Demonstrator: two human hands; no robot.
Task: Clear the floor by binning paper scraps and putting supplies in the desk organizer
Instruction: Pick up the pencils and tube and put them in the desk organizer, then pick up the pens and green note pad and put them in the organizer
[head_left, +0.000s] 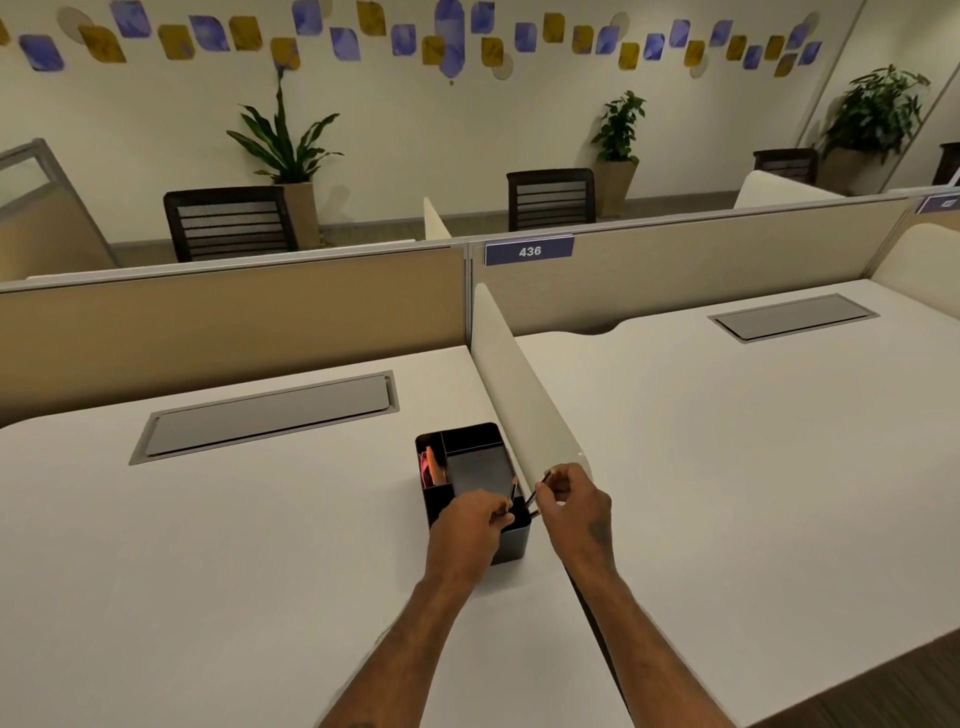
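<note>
Both my hands at the black desk organizer (470, 467) on the white desk (208, 545).
My right hand (574, 501) pinches a dark pen (537, 491) over its near compartment; my left hand (467, 525) is closed on another pen (513, 491).

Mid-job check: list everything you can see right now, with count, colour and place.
desk organizer: one, black, on the left desk against the divider; orange-pink items in its left compartment
pens: a few, dark, slim, held over the organizer's near compartment
desks: two, white, side by side
divider: one, cream, between the desks
cable hatches: two, grey, one per desk
number tag: one, blue, reads 436, on the partition
chairs: three, dark, beyond the partition
potted plants: three, green, by the wall
left hand: one, over the organizer
right hand: one, fingers pinching a pen
</note>
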